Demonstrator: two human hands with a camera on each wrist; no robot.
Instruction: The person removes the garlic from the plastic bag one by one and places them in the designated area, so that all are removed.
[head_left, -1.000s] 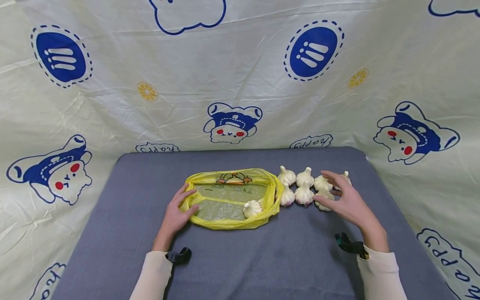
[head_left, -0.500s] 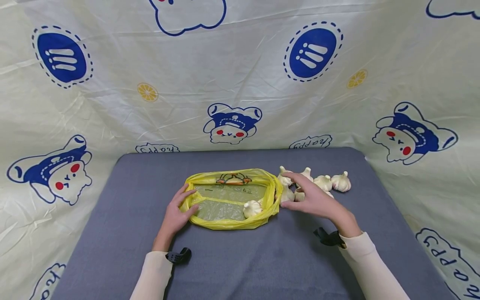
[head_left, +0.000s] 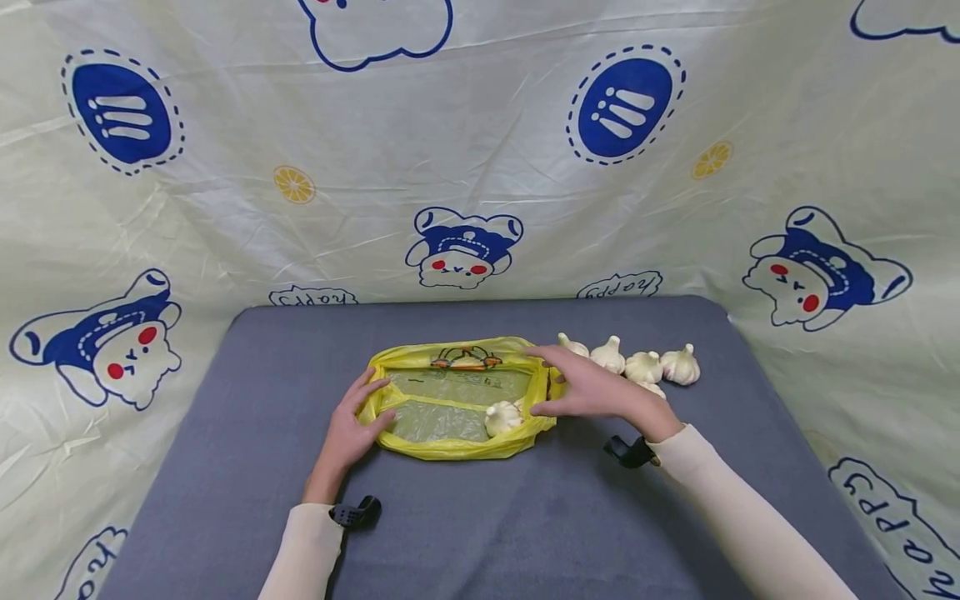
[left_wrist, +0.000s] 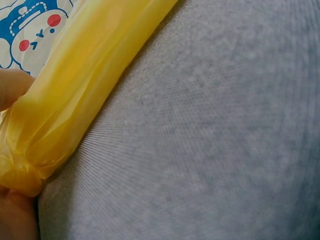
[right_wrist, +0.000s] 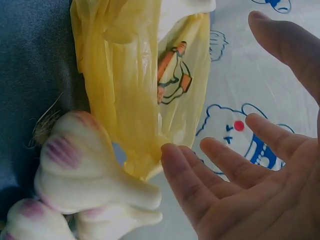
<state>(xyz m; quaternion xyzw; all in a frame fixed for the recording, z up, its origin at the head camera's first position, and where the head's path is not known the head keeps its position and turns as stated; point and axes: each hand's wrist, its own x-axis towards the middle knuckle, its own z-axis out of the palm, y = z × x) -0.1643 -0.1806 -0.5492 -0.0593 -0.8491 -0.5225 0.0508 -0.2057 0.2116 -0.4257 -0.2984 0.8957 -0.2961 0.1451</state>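
Note:
A yellow plastic bag (head_left: 457,450) lies with its mouth spread wide on the table, one white garlic bulb (head_left: 502,418) in its right part. My left hand (head_left: 352,425) holds the bag's left rim, its thumb and fingers over the edge; in the left wrist view a yellow fold (left_wrist: 75,110) runs between them. At the right rim, my right hand (head_left: 592,385) spreads its thumb and fingers with nothing in its grasp. The right wrist view shows these fingers (right_wrist: 185,185) stretched near the bag, beside a purple-streaked garlic bulb (right_wrist: 75,165).
More garlic bulbs (head_left: 681,365) stand in rows right of the bag, some partly hidden behind my right hand. A grey cloth (head_left: 480,533) covers the table. Behind it hangs a pale printed curtain (head_left: 480,150).
My right hand has moved left from the far garlic bulbs, across the rows, to the bag's right rim. The left hand and the bag have stayed in place.

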